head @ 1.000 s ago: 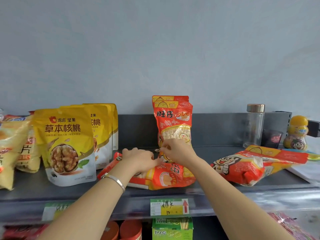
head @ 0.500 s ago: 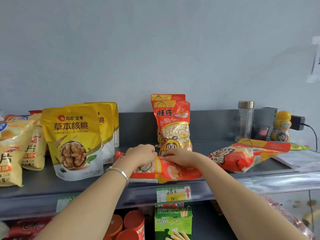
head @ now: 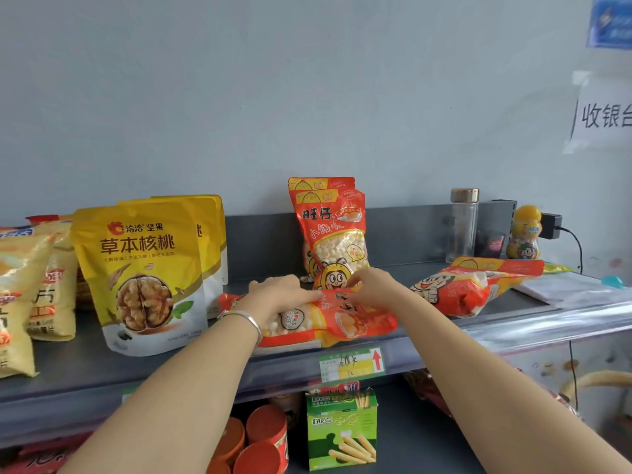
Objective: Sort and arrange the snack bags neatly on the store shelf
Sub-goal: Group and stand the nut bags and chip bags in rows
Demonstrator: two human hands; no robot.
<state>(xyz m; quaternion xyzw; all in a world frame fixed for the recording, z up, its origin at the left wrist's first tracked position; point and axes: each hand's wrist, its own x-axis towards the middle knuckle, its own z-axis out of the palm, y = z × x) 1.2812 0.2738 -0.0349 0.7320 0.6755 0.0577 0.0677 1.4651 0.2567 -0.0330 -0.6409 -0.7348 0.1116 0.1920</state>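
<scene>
Flat bag (head: 355,321): red-orange pack with a clear window of small pale balls, lying on its side at the front of the shelf (head: 85,367), just before two like upright bags (head: 333,234); right hand (head: 374,285) pinches its far edge, left hand (head: 278,295) lies on top, grip or mere press cannot be told. Shelf: grey metal, yellow walnut pouches (head: 140,268) standing to the left, more red bags (head: 472,285) lying to the right, glass bottle (head: 463,227) at the back, price tag (head: 352,364) on the front rail. Room: pale blue-grey wall (head: 273,97), paper sign (head: 605,114) at right.
</scene>
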